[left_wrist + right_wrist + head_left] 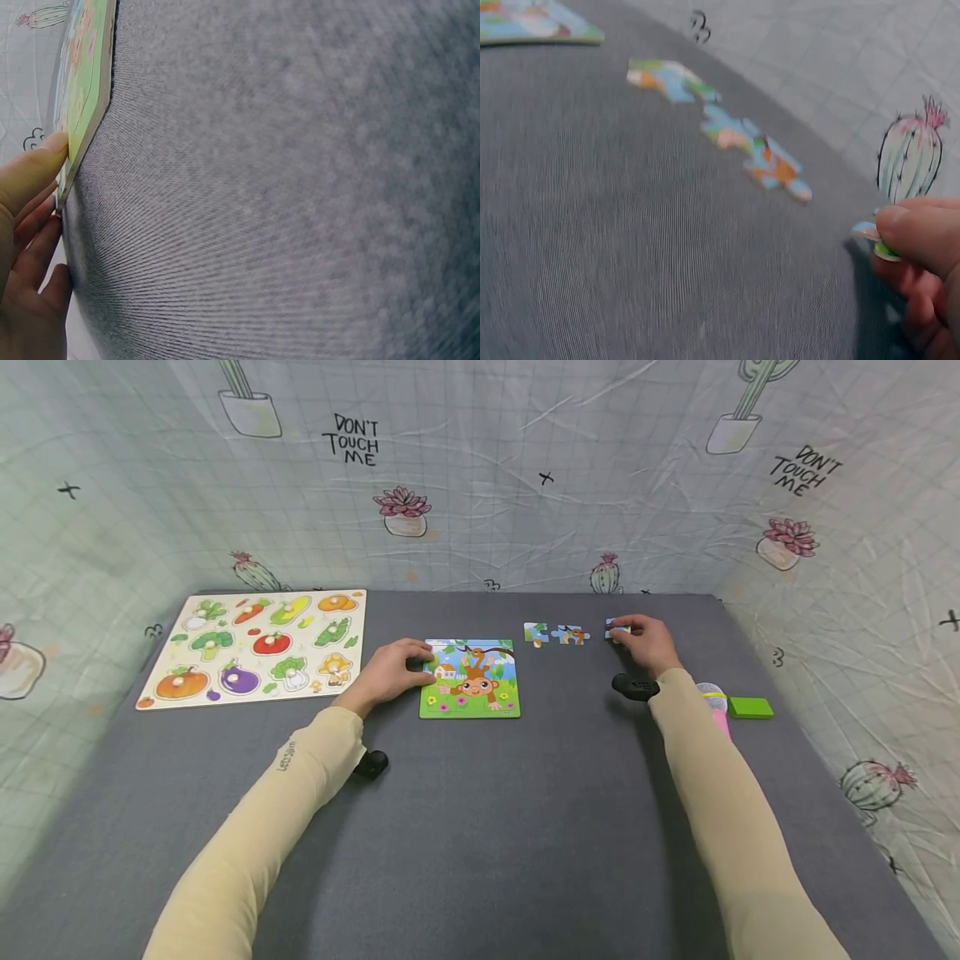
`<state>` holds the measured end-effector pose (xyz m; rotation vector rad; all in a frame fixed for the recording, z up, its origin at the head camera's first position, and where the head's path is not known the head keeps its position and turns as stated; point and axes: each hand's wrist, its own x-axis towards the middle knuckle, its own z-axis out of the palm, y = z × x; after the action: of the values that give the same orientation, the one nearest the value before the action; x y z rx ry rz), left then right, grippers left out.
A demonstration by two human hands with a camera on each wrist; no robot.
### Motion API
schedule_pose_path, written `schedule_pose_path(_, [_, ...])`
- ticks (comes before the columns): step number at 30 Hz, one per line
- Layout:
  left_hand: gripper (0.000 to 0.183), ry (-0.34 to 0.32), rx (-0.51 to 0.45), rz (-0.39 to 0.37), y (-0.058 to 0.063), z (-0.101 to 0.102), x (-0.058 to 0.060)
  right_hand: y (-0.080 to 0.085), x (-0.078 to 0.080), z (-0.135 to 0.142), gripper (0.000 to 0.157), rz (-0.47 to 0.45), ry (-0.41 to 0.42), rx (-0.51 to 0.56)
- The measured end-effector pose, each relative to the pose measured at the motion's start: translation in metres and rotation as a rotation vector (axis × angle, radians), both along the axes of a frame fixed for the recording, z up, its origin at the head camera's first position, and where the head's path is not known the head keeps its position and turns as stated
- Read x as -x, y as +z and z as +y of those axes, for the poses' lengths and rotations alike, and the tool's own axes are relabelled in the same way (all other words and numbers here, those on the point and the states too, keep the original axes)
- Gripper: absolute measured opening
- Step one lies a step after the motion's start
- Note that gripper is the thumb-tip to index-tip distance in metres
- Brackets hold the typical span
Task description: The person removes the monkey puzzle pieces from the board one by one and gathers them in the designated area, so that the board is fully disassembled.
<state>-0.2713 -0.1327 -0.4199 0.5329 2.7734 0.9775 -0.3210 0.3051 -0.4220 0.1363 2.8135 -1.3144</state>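
Note:
A square monkey jigsaw puzzle lies flat in the middle of the dark table. My left hand holds its left edge; in the left wrist view the thumb presses on the board's corner, with the other fingers along its side. Over to the right, my right hand pinches a small jigsaw piece between thumb and fingers, close over the table. Left of that hand lie two loose pieces: one blue and green, the other with a brown figure, side by side in a row.
A wooden vegetable peg puzzle lies at the back left. Near the right forearm are a pink toy microphone and a green block. Printed cloth hangs behind the table and at both sides.

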Motion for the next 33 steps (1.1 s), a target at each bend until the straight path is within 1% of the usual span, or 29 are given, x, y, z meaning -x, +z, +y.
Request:
schedule_pose_path(4, [0.043,-0.003,-0.001,0.0,0.001,0.0,0.0,0.0,-0.001,0.004,0.037,-0.023,0.047,-0.023])
schedule_pose_path(9, [0.043,-0.006,0.004,-0.004,0.002,0.0,0.0,-0.002,0.0,0.003,0.036,-0.008,0.082,-0.056])
schedule_pose_path(12, [0.043,-0.006,0.004,-0.004,0.002,0.0,-0.001,-0.004,0.002,0.002,0.035,0.029,0.1,-0.105])
schedule_pose_path(15, [0.042,-0.007,0.004,-0.002,0.003,0.001,-0.001,-0.007,0.003,0.002,0.034,0.084,0.123,-0.165])
schedule_pose_path(17, [0.042,-0.009,0.004,0.0,0.003,0.001,0.0,-0.008,0.003,0.003,0.034,0.121,0.136,-0.188])
schedule_pose_path(19, [0.042,-0.012,0.002,0.001,0.003,0.002,0.0,-0.009,0.003,0.003,0.034,0.137,0.142,-0.201])
schedule_pose_path(21, [0.042,-0.016,0.002,0.003,0.003,0.002,0.001,-0.009,0.003,0.004,0.034,0.134,0.141,-0.202])
schedule_pose_path(27, [0.042,-0.012,0.005,-0.01,0.004,0.002,0.001,-0.01,0.003,0.004,0.035,0.086,0.142,-0.196])
schedule_pose_path(33, [0.043,-0.006,0.005,-0.021,0.004,0.002,0.001,-0.01,0.003,0.003,0.034,0.069,0.153,-0.196])
